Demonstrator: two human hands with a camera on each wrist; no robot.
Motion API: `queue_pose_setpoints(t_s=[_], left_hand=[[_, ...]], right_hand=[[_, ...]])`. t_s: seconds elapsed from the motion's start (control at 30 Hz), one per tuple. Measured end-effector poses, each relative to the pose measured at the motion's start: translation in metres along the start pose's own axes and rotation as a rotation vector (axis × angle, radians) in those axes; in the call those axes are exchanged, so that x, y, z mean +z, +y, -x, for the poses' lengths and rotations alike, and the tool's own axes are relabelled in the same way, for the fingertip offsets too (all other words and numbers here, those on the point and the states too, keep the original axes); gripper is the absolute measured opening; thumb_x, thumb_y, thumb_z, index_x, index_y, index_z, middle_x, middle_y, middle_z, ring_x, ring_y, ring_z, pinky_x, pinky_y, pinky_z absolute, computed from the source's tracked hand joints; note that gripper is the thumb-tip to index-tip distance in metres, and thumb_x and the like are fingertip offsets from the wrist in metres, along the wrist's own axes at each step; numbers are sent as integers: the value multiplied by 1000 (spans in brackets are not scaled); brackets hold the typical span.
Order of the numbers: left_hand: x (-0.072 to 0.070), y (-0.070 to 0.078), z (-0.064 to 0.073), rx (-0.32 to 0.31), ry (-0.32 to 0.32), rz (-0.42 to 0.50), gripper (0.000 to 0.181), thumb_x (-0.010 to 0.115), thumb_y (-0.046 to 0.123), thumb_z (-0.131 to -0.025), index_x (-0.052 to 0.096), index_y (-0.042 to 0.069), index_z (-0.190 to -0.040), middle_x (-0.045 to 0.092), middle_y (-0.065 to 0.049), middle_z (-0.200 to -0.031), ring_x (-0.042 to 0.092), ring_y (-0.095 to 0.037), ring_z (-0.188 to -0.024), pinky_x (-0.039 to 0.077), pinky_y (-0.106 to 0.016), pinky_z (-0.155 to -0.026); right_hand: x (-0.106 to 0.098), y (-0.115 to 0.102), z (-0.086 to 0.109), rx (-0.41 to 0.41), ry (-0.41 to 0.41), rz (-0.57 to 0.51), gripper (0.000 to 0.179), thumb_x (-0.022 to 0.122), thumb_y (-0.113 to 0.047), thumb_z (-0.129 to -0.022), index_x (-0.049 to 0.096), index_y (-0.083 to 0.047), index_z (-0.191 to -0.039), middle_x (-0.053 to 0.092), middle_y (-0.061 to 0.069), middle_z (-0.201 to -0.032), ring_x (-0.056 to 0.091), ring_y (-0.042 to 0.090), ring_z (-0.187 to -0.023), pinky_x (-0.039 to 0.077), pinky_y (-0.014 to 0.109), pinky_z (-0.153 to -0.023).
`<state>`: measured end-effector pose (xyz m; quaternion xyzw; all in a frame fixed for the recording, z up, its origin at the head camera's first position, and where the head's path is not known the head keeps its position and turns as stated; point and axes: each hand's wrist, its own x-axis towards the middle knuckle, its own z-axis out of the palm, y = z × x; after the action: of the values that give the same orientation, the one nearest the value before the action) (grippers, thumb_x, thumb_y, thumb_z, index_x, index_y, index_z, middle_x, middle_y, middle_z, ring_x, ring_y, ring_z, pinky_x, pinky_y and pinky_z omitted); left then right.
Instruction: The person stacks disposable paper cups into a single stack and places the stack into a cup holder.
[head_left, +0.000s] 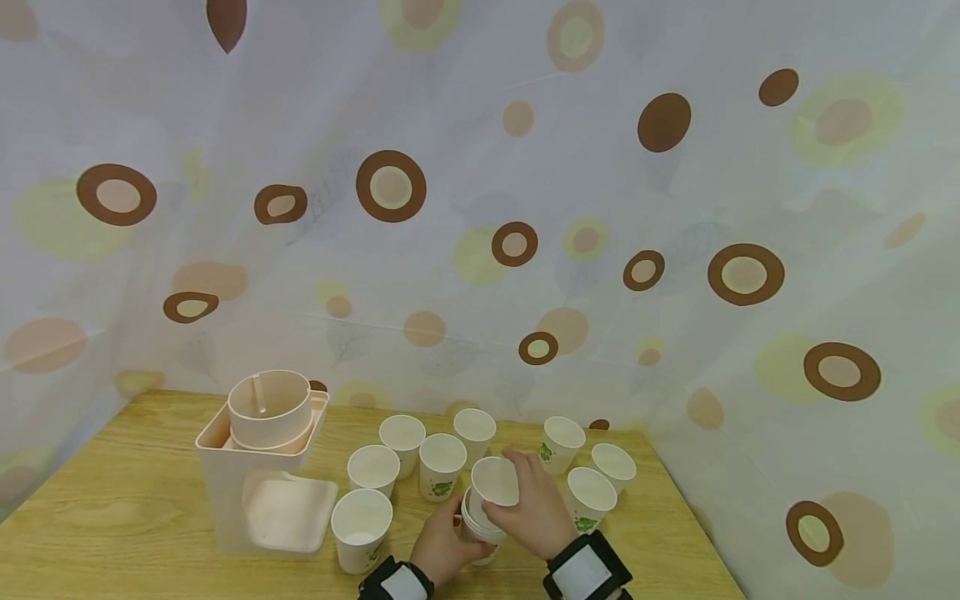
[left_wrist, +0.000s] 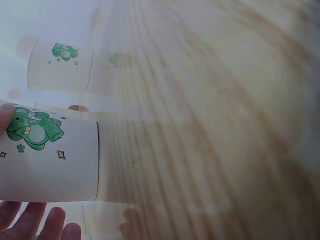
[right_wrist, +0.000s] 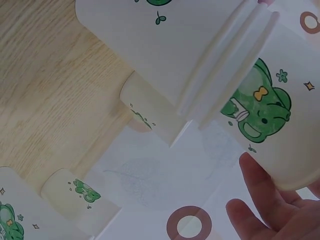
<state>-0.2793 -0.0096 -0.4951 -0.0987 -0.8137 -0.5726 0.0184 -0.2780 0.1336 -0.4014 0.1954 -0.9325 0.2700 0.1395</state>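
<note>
Near the table's front edge, my left hand (head_left: 441, 546) holds a short stack of nested white paper cups (head_left: 482, 533) round its side. In the left wrist view, the held cup (left_wrist: 55, 165) shows a green cartoon bear, with fingertips (left_wrist: 37, 220) below it and the thumb above. My right hand (head_left: 536, 510) grips the top paper cup (head_left: 495, 481) near its rim. That cup (right_wrist: 295, 95) stands partly out of the stack (right_wrist: 160, 50) in the right wrist view, its lower part inside the rims.
Several single paper cups (head_left: 442, 454) stand upright left of and behind the hands. A few more paper cups (head_left: 592, 489) stand on the right. A beige plastic container (head_left: 225, 492) with a round insert and front tray sits at left. Patterned cloth (head_left: 450, 292) hangs behind the wooden table (head_left: 97, 500).
</note>
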Motion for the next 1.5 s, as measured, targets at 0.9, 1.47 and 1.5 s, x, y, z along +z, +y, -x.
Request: queue_pose_setpoints(t_s=[0.9, 1.47, 1.5], left_hand=[[1, -3, -2, -21, -7, 0, 66, 83, 17, -66, 53, 2, -123, 62, -11, -109, 57, -31, -101, 48, -53, -88], [-1, 0, 0, -16, -1, -8, 64, 82, 17, -65, 54, 1, -120, 62, -12, -109, 57, -32, -100, 48, -52, -86], [-1, 0, 0, -20, -2, -7, 63, 82, 17, -66, 54, 2, -120, 62, -12, -109, 57, -31, -100, 48, -52, -86]], right_hand=[[7, 6, 2, 30, -140, -21, 71, 78, -29, -71, 45, 3, -125, 53, 20, -111, 59, 30, -92, 54, 42, -70], [14, 10, 4, 18, -139, 2, 72, 78, -30, -69, 46, 5, -124, 54, 19, -110, 58, 28, -92, 53, 41, -71], [15, 10, 4, 24, -143, 3, 72, 79, -30, -69, 46, 5, -124, 54, 19, -109, 58, 28, -92, 53, 40, -71]])
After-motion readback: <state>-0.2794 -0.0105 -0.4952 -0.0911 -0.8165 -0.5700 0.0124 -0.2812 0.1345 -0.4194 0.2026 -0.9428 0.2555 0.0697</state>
